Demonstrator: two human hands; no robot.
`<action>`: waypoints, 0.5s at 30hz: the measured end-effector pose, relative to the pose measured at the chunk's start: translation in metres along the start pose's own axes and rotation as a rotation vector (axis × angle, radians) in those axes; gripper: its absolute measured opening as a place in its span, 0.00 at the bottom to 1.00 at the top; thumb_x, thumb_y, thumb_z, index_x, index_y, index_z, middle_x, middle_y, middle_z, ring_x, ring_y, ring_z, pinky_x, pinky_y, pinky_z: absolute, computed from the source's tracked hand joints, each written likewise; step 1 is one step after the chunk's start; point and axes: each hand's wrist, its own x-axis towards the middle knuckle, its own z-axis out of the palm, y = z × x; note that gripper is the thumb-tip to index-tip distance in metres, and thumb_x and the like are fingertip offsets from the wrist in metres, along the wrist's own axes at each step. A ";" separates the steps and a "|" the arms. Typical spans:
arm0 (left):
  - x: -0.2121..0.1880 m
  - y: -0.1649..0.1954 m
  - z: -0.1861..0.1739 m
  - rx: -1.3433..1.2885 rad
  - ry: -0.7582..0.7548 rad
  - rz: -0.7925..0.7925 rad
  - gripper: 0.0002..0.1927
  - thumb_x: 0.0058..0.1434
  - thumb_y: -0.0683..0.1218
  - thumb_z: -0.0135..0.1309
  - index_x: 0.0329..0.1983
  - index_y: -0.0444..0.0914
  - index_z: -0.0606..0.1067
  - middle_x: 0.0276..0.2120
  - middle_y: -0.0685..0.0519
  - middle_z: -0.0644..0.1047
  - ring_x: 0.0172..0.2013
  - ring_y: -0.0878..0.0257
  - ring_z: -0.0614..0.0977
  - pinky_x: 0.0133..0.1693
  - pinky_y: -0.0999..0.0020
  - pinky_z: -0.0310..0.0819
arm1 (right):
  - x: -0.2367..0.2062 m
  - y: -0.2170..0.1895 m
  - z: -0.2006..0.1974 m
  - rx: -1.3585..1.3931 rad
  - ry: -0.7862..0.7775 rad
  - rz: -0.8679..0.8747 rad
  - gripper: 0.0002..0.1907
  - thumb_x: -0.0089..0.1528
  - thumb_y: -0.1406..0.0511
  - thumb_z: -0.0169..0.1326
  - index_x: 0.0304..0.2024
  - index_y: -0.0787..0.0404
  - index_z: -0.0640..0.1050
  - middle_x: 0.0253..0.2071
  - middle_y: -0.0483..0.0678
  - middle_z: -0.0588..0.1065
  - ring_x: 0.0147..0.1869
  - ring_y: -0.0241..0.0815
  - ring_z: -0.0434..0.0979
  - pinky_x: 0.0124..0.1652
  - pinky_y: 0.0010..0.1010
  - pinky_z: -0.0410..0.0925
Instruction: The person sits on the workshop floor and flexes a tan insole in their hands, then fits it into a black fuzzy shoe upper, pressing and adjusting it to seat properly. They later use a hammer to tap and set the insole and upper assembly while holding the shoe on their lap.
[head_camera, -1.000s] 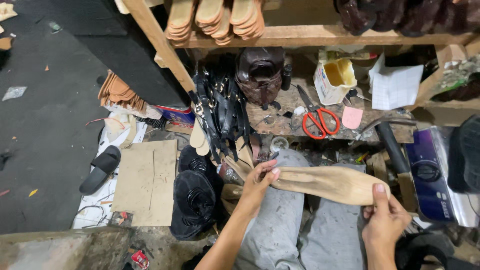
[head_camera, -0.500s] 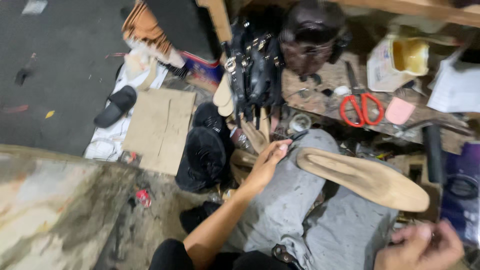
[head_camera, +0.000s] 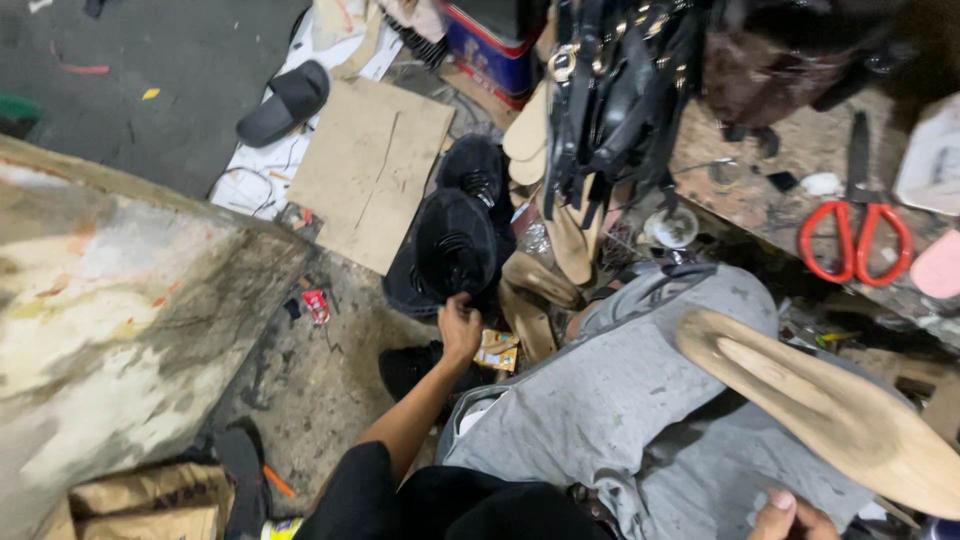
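Left hand (head_camera: 459, 328) reaches down past the knee to a black shoe (head_camera: 455, 245) on the floor, fingers curled closed on its lower edge, so gripping the shoe. A second black shoe (head_camera: 478, 168) sits just above the first, farther from the hand, touching it. Right of the left hand, near it, tan insole pieces (head_camera: 535, 300) lie stacked on the floor, and a small orange packet (head_camera: 496, 350) lies just beside the wrist. Right hand (head_camera: 792, 517) shows only partly at the bottom edge, thumb and knuckles visible; cannot tell whether it is open or closed or holding anything. Just above the right hand a long tan wooden sole form (head_camera: 830, 405) lies tilted across the grey trousers (head_camera: 620, 410) on the lap, pointed end toward the left hand. Up and left of the left hand, a flat cardboard sheet (head_camera: 372, 165) on the floor, and beyond it a black slide sandal (head_camera: 284, 102) on white paper. Far above the right hand, red-handled scissors (head_camera: 856, 232) lie on the worn tabletop (head_camera: 790, 160). A bunch of black straps with metal buckles (head_camera: 615, 95) hangs off the tabletop edge, above and right of the left hand. Stained concrete ledge (head_camera: 120, 310) well left of the left hand.
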 end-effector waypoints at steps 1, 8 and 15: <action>0.006 -0.003 -0.003 0.051 0.156 0.041 0.21 0.52 0.41 0.58 0.51 0.32 0.77 0.36 0.38 0.78 0.38 0.43 0.79 0.43 0.51 0.73 | 0.005 0.002 0.000 -0.052 -0.054 -0.049 0.24 0.77 0.55 0.54 0.39 0.72 0.74 0.29 0.57 0.73 0.33 0.42 0.71 0.40 0.32 0.66; 0.060 -0.036 -0.027 -0.542 0.289 -0.557 0.15 0.68 0.49 0.47 0.50 0.36 0.77 0.26 0.54 0.76 0.26 0.59 0.76 0.30 0.61 0.73 | 0.008 0.019 0.001 -0.048 -0.093 -0.112 0.24 0.77 0.55 0.53 0.40 0.72 0.74 0.32 0.58 0.74 0.37 0.43 0.72 0.44 0.33 0.66; 0.067 -0.071 -0.052 -0.503 0.347 -0.563 0.13 0.71 0.48 0.51 0.46 0.35 0.81 0.30 0.57 0.78 0.30 0.67 0.78 0.32 0.71 0.72 | 0.010 0.017 0.005 -0.053 -0.113 -0.113 0.23 0.77 0.55 0.51 0.41 0.73 0.74 0.36 0.59 0.74 0.41 0.44 0.73 0.48 0.34 0.66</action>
